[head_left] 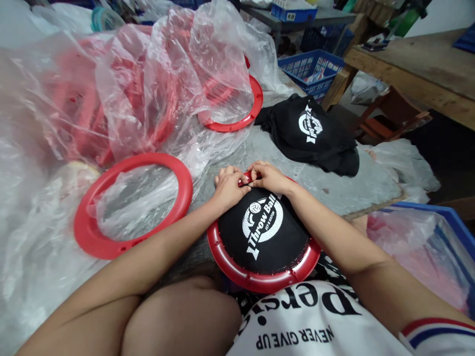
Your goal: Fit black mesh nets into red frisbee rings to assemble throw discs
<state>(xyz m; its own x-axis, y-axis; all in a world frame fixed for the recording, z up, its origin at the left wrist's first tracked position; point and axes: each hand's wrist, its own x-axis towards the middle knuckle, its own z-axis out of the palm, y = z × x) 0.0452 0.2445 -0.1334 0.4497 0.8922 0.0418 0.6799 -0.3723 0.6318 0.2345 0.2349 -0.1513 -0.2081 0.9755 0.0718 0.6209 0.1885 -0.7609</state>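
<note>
A red plastic ring [260, 279] rests against my lap and the table edge, with a black mesh cloth [265, 232] printed "Throw Ball" stretched over it. My left hand [228, 184] and my right hand [269, 176] meet at the ring's far rim, fingers curled and pinching the mesh edge onto the rim. The fingertips hide the spot where mesh and rim join.
An empty red ring [89, 232] lies at left on clear plastic. More red rings [237, 123] sit in plastic bags [156, 84] behind. A pile of black printed cloths [311, 131] lies at right. Blue crates [309, 66], a wooden bench [415, 64] and a blue bin [445, 217] stand around.
</note>
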